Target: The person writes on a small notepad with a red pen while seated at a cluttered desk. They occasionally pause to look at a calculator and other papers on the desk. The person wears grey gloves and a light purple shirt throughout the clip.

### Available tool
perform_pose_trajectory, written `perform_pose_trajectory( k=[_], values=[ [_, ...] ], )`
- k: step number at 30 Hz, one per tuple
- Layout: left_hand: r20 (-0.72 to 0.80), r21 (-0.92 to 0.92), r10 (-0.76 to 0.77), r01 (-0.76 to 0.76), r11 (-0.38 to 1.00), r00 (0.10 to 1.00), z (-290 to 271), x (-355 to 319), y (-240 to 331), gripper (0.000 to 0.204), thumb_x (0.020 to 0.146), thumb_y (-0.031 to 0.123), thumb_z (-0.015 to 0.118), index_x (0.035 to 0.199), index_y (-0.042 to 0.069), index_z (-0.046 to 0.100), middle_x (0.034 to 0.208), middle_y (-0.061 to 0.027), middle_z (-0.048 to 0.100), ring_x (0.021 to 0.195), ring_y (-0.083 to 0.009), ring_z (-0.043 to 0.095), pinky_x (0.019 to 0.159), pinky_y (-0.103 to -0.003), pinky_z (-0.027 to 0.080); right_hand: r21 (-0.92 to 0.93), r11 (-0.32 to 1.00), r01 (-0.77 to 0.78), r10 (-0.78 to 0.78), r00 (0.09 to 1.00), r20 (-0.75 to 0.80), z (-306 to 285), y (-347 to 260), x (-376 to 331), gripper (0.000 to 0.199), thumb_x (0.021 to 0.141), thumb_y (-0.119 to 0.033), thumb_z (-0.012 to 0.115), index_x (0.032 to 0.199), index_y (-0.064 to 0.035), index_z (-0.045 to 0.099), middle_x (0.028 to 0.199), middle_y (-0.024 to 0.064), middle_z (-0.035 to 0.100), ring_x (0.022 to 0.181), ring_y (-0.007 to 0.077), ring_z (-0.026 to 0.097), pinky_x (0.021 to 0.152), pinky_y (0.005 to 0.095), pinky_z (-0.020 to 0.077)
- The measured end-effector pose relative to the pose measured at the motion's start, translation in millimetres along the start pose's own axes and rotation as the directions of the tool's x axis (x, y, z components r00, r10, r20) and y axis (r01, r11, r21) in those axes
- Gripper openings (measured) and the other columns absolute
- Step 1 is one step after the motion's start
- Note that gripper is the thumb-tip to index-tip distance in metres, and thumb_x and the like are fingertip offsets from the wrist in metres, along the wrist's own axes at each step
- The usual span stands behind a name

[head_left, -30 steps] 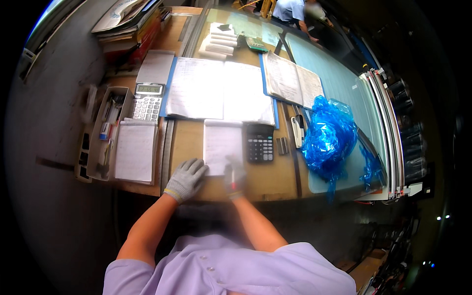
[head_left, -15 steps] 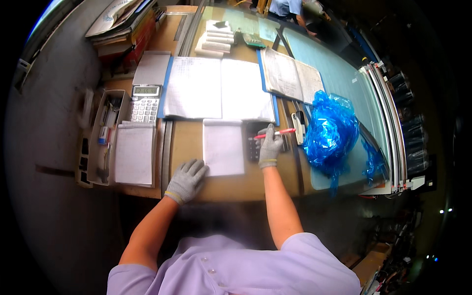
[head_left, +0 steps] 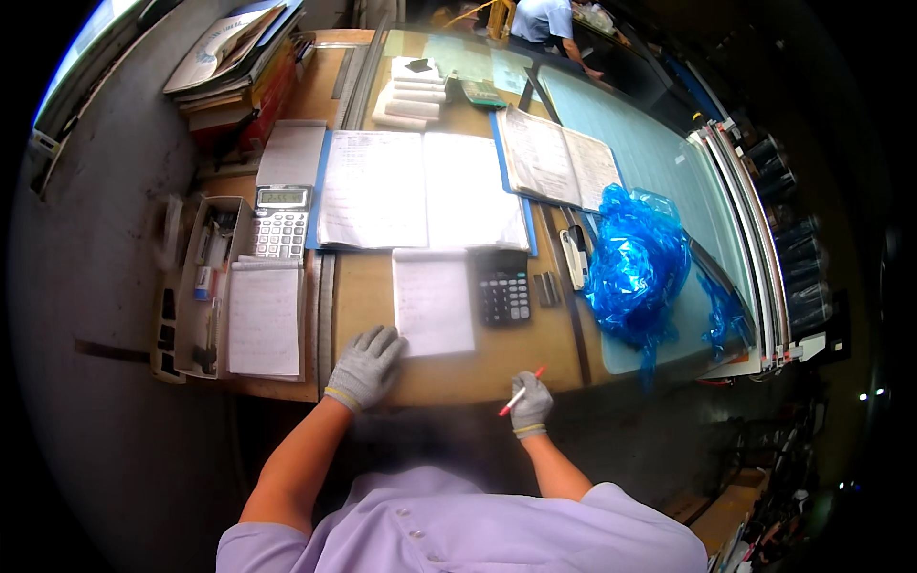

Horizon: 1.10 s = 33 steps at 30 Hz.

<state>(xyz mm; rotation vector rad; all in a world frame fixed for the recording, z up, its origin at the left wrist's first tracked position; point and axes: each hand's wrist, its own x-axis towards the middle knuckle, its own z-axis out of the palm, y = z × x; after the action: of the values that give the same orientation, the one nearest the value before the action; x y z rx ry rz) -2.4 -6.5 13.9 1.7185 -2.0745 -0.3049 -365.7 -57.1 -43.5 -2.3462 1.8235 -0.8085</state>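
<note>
My left hand (head_left: 367, 367), in a grey knit glove, lies flat with its fingers stretched out at the lower left corner of a white notepad (head_left: 433, 306). Gloved the same way, my right hand (head_left: 531, 401) is closed around a red and white pen (head_left: 521, 391) at the table's near edge. A black calculator (head_left: 503, 286) lies right of the notepad, beyond my right hand. Above the notepad an open ledger (head_left: 377, 191) with blue cover edges is spread out, its pages filled with writing.
A crumpled blue plastic bag (head_left: 638, 267) sits at the right beside a stapler (head_left: 573, 256). Another open book (head_left: 559, 158) lies behind it. At left are a silver calculator (head_left: 280, 222), a second notepad (head_left: 265, 320) and a box of stationery (head_left: 202, 339). A person (head_left: 544, 24) stands at the far side.
My right hand has drawn back from over the black calculator to the table's near edge, pen still in it, uncovering the calculator. My left hand stays by the notepad's corner.
</note>
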Motion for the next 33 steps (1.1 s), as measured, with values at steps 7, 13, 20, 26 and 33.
perform_pose_trajectory(
  k=[7, 13, 20, 26, 33],
  values=[
    [-0.003, 0.036, 0.002, -0.002, 0.999, 1.0, -0.2, 0.5, 2.5, 0.054, 0.086, 0.025, 0.07, 0.136, 0.008, 0.058, 0.14, -0.0162, 0.056, 0.131, -0.0397, 0.051, 0.11, -0.052, 0.04, -0.169, 0.981, -0.096, 0.089, 0.995, -0.044, -11.1, 16.5, -5.2, 0.013, 0.086, -0.024, 0.075, 0.087, -0.0156, 0.065, 0.066, 0.0125, 0.06, 0.063, 0.036, 0.063, 0.057, 0.0493, 0.0494],
    [-0.045, 0.051, 0.016, -0.014, 0.999, 0.999, -8.1, 4.7, 9.6, 0.044, 0.089, 0.023, 0.066, 0.13, 0.007, 0.06, 0.134, -0.0162, 0.059, 0.126, -0.0376, 0.054, 0.105, -0.051, 0.044, -0.143, 0.985, -0.099, 0.097, 0.995, -0.018, -15.0, 14.4, -2.3, 0.015, 0.087, -0.024, 0.075, 0.09, -0.0142, 0.065, 0.07, 0.0127, 0.062, 0.067, 0.0353, 0.065, 0.059, 0.0464, 0.0505],
    [0.008, 0.038, -0.009, 0.008, 0.999, 1.0, -2.1, 3.4, 5.9, 0.054, 0.086, 0.025, 0.07, 0.135, 0.008, 0.058, 0.139, -0.0163, 0.056, 0.131, -0.0391, 0.05, 0.111, -0.052, 0.039, -0.184, 0.975, -0.126, 0.136, 0.99, 0.042, -14.4, 16.8, -1.9, 0.014, 0.089, -0.024, 0.074, 0.091, -0.0149, 0.064, 0.072, 0.012, 0.062, 0.066, 0.0354, 0.064, 0.058, 0.0469, 0.0503],
    [0.008, 0.05, -0.013, 0.012, 0.999, 1.0, -2.8, 4.4, 7.5, 0.055, 0.083, 0.022, 0.071, 0.135, 0.008, 0.058, 0.14, -0.0169, 0.055, 0.131, -0.0392, 0.05, 0.109, -0.052, 0.04, -0.173, 0.982, -0.072, 0.082, 0.996, 0.048, -15.4, 18.2, -0.5, 0.014, 0.089, -0.024, 0.073, 0.091, -0.0147, 0.062, 0.07, 0.0118, 0.061, 0.065, 0.0355, 0.063, 0.057, 0.0482, 0.0491],
    [0.015, 0.061, -0.007, 0.006, 0.998, 1.0, -3.9, 9.1, 10.4, 0.052, 0.085, 0.023, 0.069, 0.133, 0.009, 0.058, 0.138, -0.0169, 0.056, 0.129, -0.0394, 0.052, 0.108, -0.053, 0.041, -0.18, 0.982, -0.059, 0.087, 0.984, 0.152, -21.7, 17.0, 5.4, 0.015, 0.089, -0.025, 0.07, 0.087, -0.014, 0.06, 0.068, 0.0126, 0.06, 0.064, 0.0364, 0.063, 0.057, 0.0498, 0.0482]
  ],
)
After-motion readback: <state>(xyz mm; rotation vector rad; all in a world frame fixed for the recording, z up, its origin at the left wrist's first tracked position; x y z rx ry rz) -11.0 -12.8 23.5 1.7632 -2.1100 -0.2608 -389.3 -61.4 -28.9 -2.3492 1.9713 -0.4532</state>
